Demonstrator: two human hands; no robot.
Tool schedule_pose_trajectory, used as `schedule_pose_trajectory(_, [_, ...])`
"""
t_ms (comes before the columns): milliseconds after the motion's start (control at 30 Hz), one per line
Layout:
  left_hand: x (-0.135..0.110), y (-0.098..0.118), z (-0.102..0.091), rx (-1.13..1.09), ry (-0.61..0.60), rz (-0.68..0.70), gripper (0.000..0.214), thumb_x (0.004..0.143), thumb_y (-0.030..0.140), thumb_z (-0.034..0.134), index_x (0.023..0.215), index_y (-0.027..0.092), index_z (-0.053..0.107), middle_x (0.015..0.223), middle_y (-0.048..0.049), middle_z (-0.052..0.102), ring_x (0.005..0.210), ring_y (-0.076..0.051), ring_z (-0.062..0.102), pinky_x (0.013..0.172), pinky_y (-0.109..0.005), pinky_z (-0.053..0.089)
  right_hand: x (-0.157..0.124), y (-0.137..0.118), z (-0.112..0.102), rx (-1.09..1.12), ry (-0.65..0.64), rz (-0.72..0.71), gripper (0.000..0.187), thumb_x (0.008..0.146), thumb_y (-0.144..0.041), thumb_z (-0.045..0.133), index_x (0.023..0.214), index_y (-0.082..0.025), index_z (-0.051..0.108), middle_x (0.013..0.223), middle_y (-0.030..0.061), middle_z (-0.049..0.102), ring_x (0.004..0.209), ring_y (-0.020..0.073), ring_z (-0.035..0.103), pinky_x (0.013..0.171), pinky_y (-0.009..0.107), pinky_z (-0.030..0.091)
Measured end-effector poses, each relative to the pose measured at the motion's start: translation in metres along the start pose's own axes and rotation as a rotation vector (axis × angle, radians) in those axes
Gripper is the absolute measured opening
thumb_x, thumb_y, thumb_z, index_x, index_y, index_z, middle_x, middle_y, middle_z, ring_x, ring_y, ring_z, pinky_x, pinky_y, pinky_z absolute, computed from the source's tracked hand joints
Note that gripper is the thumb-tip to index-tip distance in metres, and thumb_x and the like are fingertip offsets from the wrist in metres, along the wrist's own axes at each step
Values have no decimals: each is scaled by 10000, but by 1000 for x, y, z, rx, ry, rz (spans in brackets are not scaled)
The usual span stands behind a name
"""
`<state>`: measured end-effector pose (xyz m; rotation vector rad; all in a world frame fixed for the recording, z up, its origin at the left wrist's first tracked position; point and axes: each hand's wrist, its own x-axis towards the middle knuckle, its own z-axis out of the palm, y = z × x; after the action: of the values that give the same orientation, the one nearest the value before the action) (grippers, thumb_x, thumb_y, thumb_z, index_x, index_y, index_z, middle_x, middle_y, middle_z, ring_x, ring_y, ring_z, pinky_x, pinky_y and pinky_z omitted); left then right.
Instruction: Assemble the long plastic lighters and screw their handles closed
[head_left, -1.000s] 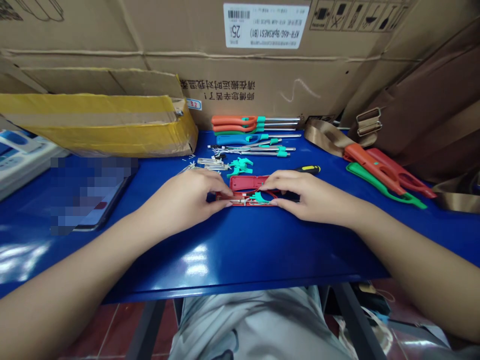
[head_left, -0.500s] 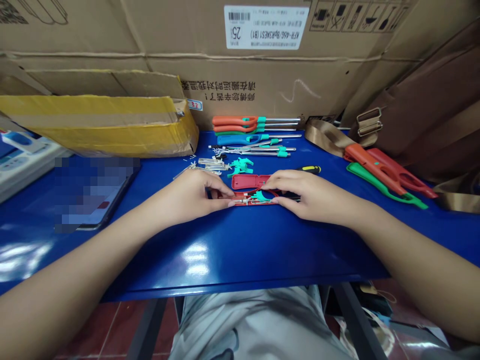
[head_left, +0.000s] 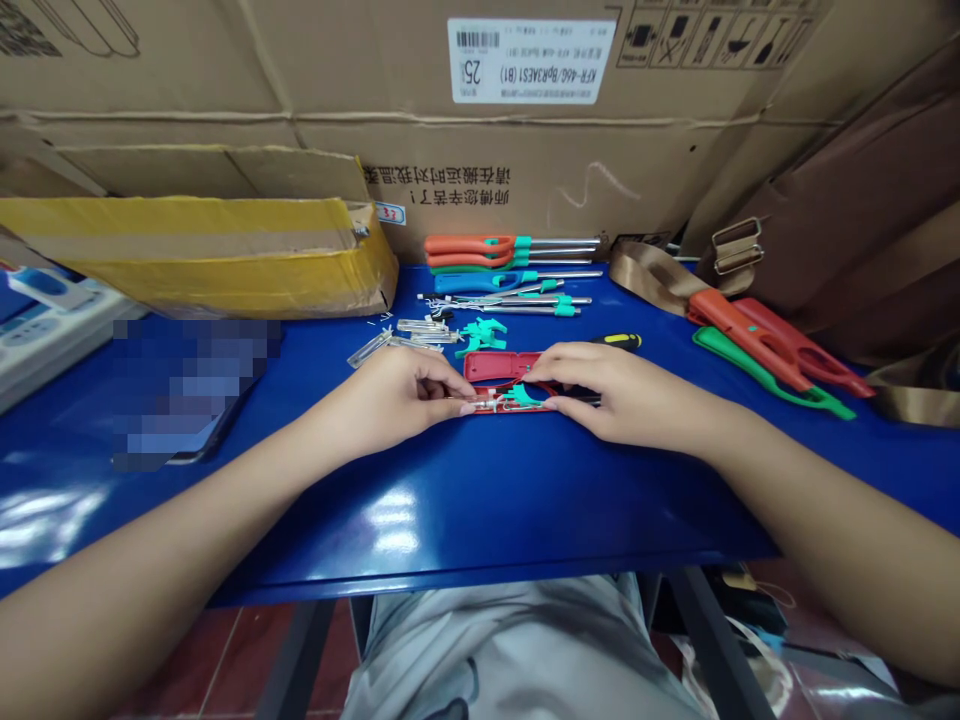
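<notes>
A red lighter shell (head_left: pixel 499 366) lies open on the blue table (head_left: pixel 465 500), with a teal trigger piece (head_left: pixel 522 397) and thin metal parts inside its lower half. My left hand (head_left: pixel 397 395) pinches the shell's left end, fingers curled. My right hand (head_left: pixel 622 392) rests on its right end, fingertips pressing by the teal piece. Just behind lie loose teal triggers (head_left: pixel 480 333) and small metal tubes (head_left: pixel 420 328).
Finished long lighters (head_left: pixel 510 262) are stacked at the back centre. Red and green shells (head_left: pixel 765 345) lie at the right beside a brown strap (head_left: pixel 652 272). A yellow-handled screwdriver (head_left: pixel 619 341) sits behind my right hand. A yellow-taped carton (head_left: pixel 202 250) and big cardboard boxes stand behind.
My left hand has shifted slightly right along the red shell. The right hand has stayed almost still.
</notes>
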<state>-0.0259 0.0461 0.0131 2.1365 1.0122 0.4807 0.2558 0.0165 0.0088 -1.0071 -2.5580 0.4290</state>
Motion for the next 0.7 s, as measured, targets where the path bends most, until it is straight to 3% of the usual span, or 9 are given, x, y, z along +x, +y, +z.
schedule_pose_trajectory(367, [-2,2,2,119,48,57,163,851,311,745,936,201,831,788,-15,750,637,-120,623,600,-241,462,0,-5,-2,-11,4,-8,324,958,-194,575,1262,-196,687,1250,119,684,1139,257,648,1003,438,532])
schedule_pose_trajectory(700, [-2,2,3,143,28,87,160,868,305,741,959,207,828,829,-31,761,663,-130,633,618,-247,462,0,-17,-1,-130,-158,-71,470,1011,-399,563,1478,-340,556,1654,86,379,1408,342,440,1135,635,369])
